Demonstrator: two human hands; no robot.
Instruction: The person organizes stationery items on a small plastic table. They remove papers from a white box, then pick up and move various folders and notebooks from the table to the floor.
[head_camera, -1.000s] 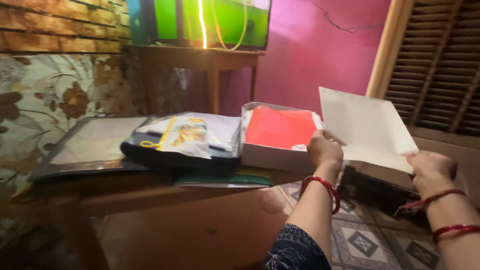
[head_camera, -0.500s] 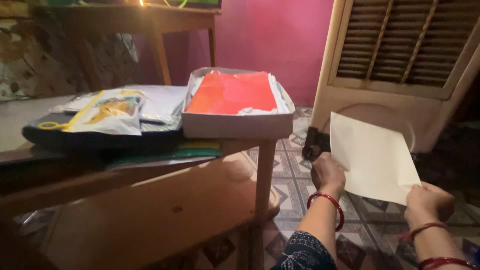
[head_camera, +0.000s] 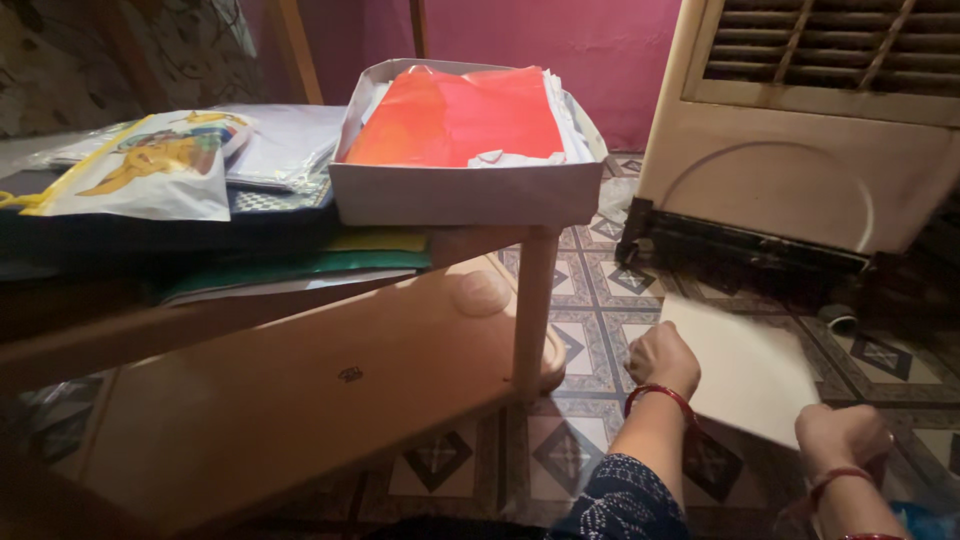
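While gripped: one sheet, two hands.

Red bangles on both wrists, dark blue dotted sleeve on left arm.

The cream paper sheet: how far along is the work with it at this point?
Done: the cream sheet is out of the white box, which holds orange sheets on the table. In hand: the left hand and right hand grip it low over the tiled floor. Left: it is unfolded, unmarked and not yet set down.
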